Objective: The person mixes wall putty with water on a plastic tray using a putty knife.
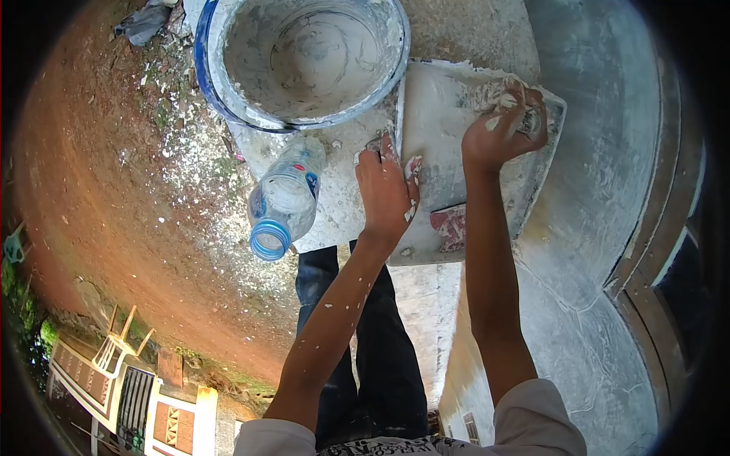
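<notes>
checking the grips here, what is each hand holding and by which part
The right hand closes round a plaster-caked tool, the held part hidden by its fingers; the left hand holds the flat board by its left edge.

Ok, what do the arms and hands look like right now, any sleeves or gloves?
No gloves. Short pale grey sleeves end above the elbows; the forearms below are bare. White plaster smears the left hand and right hand, thickest on the fingers, and small white flecks dot the left forearm.
</notes>
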Tool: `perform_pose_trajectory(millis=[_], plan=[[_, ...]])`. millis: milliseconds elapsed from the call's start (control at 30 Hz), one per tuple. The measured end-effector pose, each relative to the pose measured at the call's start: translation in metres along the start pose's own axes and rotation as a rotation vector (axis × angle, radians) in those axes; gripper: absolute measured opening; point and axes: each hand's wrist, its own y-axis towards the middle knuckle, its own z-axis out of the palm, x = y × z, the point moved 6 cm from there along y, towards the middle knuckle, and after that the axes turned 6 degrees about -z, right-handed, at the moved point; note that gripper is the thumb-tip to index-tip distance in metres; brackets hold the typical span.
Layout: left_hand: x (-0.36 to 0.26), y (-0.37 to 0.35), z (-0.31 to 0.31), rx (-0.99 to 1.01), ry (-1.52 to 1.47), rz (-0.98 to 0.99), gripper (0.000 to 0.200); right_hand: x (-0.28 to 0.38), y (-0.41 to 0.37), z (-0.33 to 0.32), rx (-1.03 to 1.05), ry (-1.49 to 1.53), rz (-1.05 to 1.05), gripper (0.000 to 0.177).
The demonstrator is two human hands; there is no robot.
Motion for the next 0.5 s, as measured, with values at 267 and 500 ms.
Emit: perform_pose_trajectory(millis=[267,500], plan=[[-0.004,0.005,0.0,-0.024,0.003,0.002,0.063,-0.027,0.0,-0.008,0.033,-0.224,-0.045,0.022],[-0.001,0.006,0.001,-0.044,0.007,0.013,0.076,-0.112,-0.063,0.0,0.422,-0.407,0.403,0.074]])
